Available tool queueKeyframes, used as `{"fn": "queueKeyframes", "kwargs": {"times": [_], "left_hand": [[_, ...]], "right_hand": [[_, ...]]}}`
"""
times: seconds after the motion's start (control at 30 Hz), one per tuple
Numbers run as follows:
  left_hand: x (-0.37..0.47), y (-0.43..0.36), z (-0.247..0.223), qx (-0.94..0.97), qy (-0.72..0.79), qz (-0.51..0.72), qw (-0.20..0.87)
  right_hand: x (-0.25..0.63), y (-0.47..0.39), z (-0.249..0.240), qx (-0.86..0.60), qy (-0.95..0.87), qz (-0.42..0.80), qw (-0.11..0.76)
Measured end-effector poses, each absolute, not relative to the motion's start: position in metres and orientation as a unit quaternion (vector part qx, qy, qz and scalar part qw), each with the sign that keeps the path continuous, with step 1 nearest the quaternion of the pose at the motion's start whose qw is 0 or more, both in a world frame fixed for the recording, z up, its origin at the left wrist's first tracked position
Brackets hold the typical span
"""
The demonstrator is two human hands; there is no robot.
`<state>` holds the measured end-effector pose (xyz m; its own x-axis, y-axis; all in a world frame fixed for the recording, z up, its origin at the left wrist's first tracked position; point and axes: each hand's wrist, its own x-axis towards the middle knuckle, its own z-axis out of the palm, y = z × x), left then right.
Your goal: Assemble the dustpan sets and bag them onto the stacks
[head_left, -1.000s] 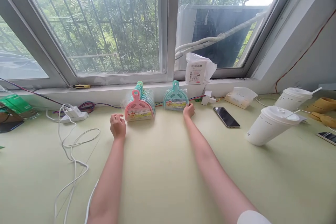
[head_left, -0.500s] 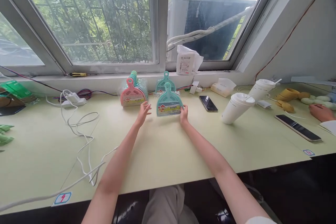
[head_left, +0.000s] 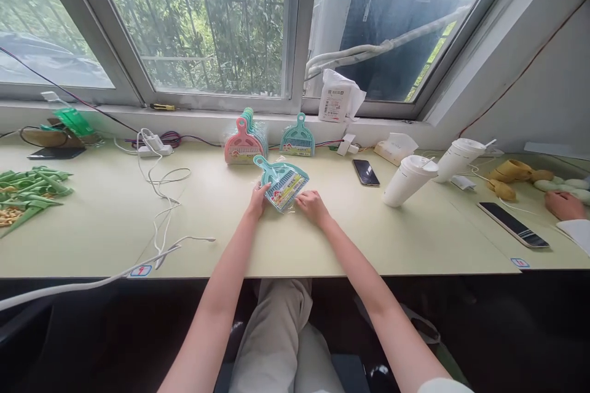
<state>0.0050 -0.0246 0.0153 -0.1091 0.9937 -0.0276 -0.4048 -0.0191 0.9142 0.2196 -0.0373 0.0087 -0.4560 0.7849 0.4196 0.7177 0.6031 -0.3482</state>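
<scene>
A teal mini dustpan and brush set [head_left: 282, 185] in clear plastic wrap is held tilted over the table, its handle pointing up and left. My left hand [head_left: 259, 199] is closed on its left edge. My right hand [head_left: 314, 206] pinches the wrap at its lower right corner. Behind it, a second teal dustpan set [head_left: 297, 136] stands upright against the wall. To the left of that is a row of several wrapped sets, with a pink dustpan [head_left: 242, 144] at the front.
Right of my hands are a phone [head_left: 366, 172], two white lidded cups [head_left: 409, 182], a tissue pack [head_left: 395, 148] and another phone [head_left: 512, 225]. White cables [head_left: 162, 215] and green leaf-like pieces [head_left: 39, 187] lie left. Another person's hand [head_left: 566, 205] rests far right.
The teal dustpan set has come nearer and turned, its handle now leaning left. My left hand, open beside it before, has taken hold of it. The view has shifted.
</scene>
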Motion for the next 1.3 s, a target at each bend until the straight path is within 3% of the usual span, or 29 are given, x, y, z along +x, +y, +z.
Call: {"fn": "queueKeyframes", "kwargs": {"times": [0.23,0.37,0.57,0.7,1.03,1.3], "left_hand": [[0.004,-0.032,0.024,0.381,0.391,0.609,0.575],[0.01,-0.032,0.023,0.381,0.374,0.621,0.574],[0.011,-0.029,0.023,0.39,0.39,0.617,0.561],[0.008,-0.029,0.024,0.401,0.393,0.626,0.542],[0.009,-0.033,0.028,0.396,0.342,0.632,0.572],[0.005,-0.028,0.027,0.372,0.353,0.645,0.567]], "right_hand": [[0.227,-0.031,0.01,-0.503,-0.719,0.192,0.439],[0.231,-0.037,0.017,-0.521,-0.706,0.073,0.475],[0.224,-0.042,0.019,-0.435,-0.821,0.021,0.369],[0.226,-0.034,0.015,-0.495,-0.812,0.006,0.31],[0.213,-0.039,0.015,-0.601,-0.751,0.026,0.274],[0.228,-0.029,0.016,-0.675,-0.669,0.127,0.283]]}}
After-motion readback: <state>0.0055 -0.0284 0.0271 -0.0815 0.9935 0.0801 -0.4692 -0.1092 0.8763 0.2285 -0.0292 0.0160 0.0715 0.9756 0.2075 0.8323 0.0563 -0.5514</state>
